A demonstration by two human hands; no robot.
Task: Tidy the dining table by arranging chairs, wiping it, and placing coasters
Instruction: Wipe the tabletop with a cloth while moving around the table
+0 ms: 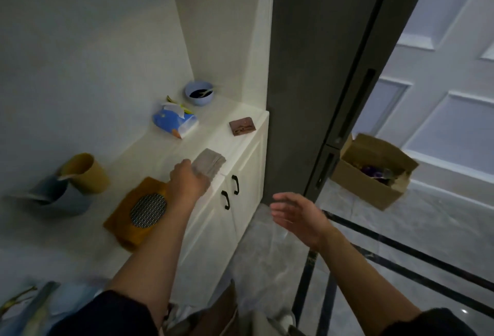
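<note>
Left hand (187, 183) covers part of grey stack (211, 164).

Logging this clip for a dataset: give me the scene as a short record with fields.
place: white cabinet counter
left hand: grips grey stack at counter's front edge
right hand: open, empty, over the floor
also on counter: tissue pack, blue bowl, brown block, orange tray

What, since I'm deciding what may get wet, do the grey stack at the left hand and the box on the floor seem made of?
The grey stack looks like felt or cloth: matte, layered, wavy edges; blur leaves it open. The box looks like brown cardboard, matte, open flaps.
</note>
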